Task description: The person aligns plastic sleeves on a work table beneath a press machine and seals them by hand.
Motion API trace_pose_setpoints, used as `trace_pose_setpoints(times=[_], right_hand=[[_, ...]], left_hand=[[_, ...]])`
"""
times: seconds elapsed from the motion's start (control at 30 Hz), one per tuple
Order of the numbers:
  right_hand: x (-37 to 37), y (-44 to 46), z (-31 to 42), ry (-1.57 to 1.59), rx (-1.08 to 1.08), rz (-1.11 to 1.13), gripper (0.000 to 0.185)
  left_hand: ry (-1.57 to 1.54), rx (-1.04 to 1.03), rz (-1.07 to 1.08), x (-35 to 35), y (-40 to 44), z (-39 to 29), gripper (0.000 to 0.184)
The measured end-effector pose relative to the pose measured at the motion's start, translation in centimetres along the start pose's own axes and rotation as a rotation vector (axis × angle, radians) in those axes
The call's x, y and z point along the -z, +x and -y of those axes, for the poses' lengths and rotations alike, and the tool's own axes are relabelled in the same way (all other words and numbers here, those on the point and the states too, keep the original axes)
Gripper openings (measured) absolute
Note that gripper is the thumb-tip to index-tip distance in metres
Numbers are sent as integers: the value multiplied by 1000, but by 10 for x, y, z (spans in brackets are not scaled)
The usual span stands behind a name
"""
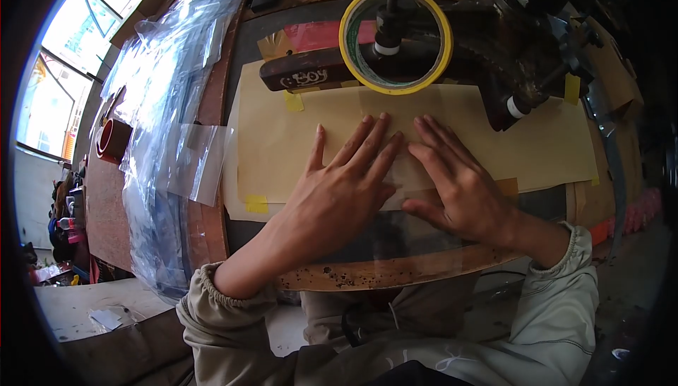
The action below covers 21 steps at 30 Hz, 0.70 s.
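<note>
My left hand lies palm down with its fingers spread on a cream sheet of paper or card. Beside it, my right hand also rests flat, fingers stretched out and thumb apart. Between and below the hands a clear plastic film seems to lie over the sheet and reach the table's front edge; its outline is hard to make out. Small yellow tape pieces stick to the sheet's edges. Neither hand grips anything.
A dark machine arm crosses just beyond my fingers, with a yellow tape roll hanging round its upright rod. Stacked clear plastic bags cover the left side. A brown tape roll stands farther left. The worn wooden edge is nearest me.
</note>
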State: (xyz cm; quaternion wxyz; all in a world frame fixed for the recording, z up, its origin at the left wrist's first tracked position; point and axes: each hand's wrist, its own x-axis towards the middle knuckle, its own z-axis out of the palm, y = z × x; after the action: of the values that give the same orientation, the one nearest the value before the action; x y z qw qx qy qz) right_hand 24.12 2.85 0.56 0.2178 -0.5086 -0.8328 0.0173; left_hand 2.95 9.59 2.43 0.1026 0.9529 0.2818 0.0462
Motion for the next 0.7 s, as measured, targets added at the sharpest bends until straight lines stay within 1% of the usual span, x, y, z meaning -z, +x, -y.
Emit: trace_pose_setpoints(times=[0.33,0.7], right_hand=[[-2,4,-1,3,-24,-14,67],[-2,8,-4,1,-35,-23,66]], left_hand=[[-46,-8,-47,-2,4,3,56],[-35,22,-109,-7,8,1,58]])
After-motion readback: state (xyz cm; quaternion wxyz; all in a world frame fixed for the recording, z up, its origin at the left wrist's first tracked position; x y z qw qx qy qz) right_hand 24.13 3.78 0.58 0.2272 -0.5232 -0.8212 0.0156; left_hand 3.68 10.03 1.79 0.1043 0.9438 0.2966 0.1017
